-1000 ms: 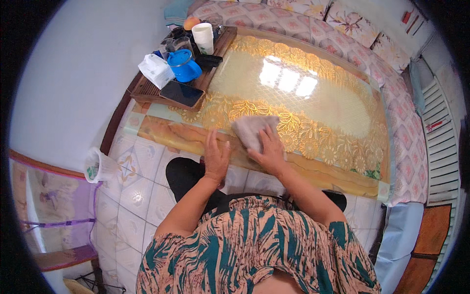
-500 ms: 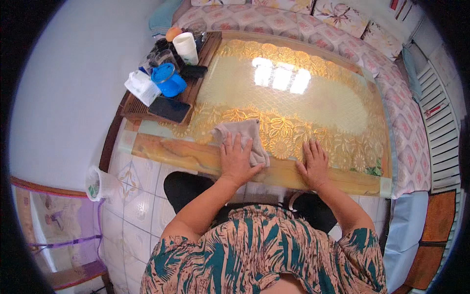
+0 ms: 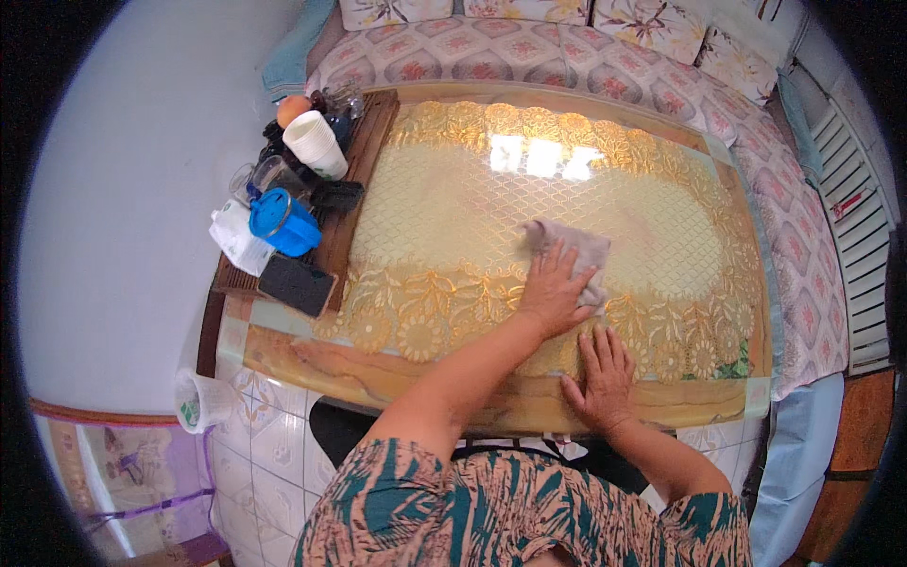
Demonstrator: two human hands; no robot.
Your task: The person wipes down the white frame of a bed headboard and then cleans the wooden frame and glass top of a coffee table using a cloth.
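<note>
My left hand (image 3: 553, 291) lies flat with its fingers spread on a greyish-pink cloth (image 3: 592, 253), pressing it against the tabletop near the middle. One far-left corner of the cloth is blurred and turned up. Under it, the table (image 3: 425, 208) carries a shiny clear cover over a gold floral lace-patterned cloth. My right hand (image 3: 606, 380) rests palm down by the near edge, fingers stretched out and apart. Nothing is in it; its fingertips are just nearer to me than the cloth.
At the table's left, a dark slatted wooden tray (image 3: 367, 151) holds a blue mug (image 3: 288, 225), stacked white cups (image 3: 316, 144), a phone (image 3: 298, 283), a white packet (image 3: 238, 236) and glasses. A patterned sofa (image 3: 529, 52) borders the far and right sides. A white bin (image 3: 203, 399) stands at lower left.
My left hand has slid the cloth away from the near edge, to the right and farther across the table. My right hand stays on the near edge. The whole view has shifted slightly.
</note>
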